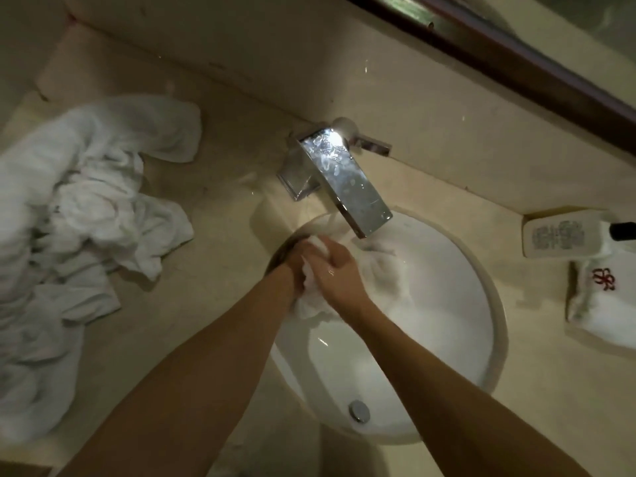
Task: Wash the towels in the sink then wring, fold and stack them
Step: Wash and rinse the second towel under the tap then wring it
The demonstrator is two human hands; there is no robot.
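A wet white towel (385, 270) lies bunched in the round white sink (464, 304), under the chrome faucet (347, 187). My left hand (297, 261) and my right hand (335, 266) meet at the sink's left rim, both gripping a bunched part of this towel between them. A heap of crumpled white towels (79, 208) lies on the counter to the left.
The beige counter (213, 270) surrounds the sink. At the right edge sit a white bottle (564, 234) lying on its side and a folded white cloth with a red emblem (605, 304). The sink drain (359, 410) shows near the front. A mirror frame (516, 56) runs along the wall.
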